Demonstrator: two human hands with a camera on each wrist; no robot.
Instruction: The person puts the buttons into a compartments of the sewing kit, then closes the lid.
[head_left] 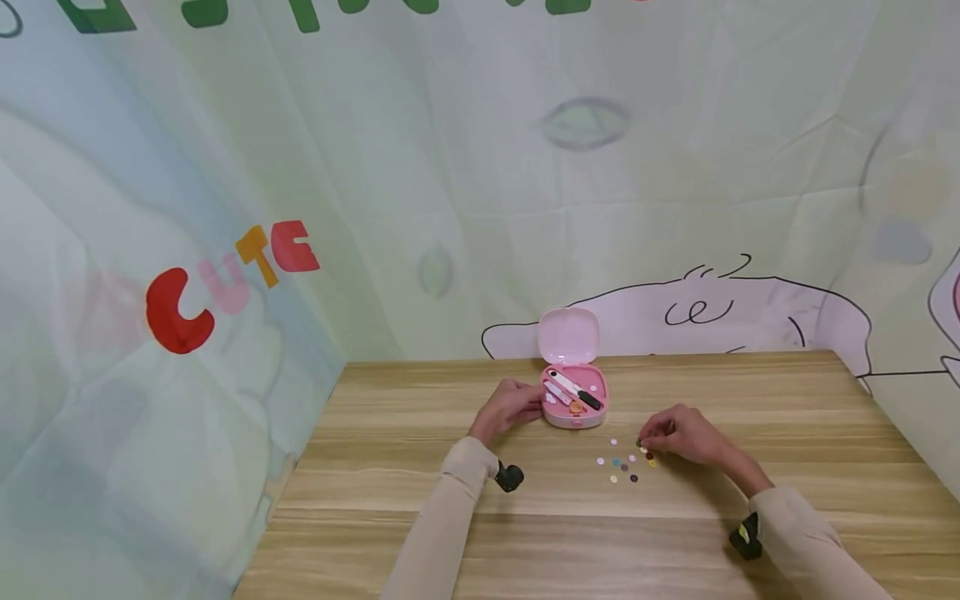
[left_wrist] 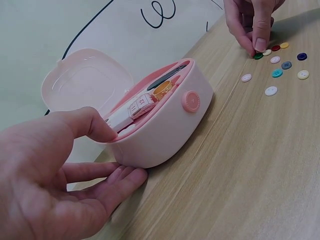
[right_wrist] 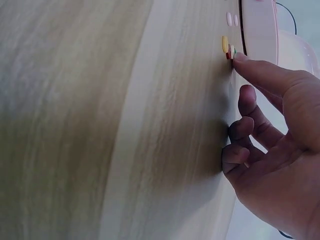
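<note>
A pink sewing box stands with its lid raised, holding a white-and-black tool, a rolled tape measure and an orange round item. My left hand grips its left end, thumb on the rim and fingers low against the outside. To the box's right, my right hand pinches a green button at the table surface with thumb and forefinger. Beside it lie a cream button, a dark red button and a yellow button.
Several more buttons lie scattered left of my right hand, among them a turquoise button, a white button and a dark blue button. The wooden table meets a printed curtain behind the box.
</note>
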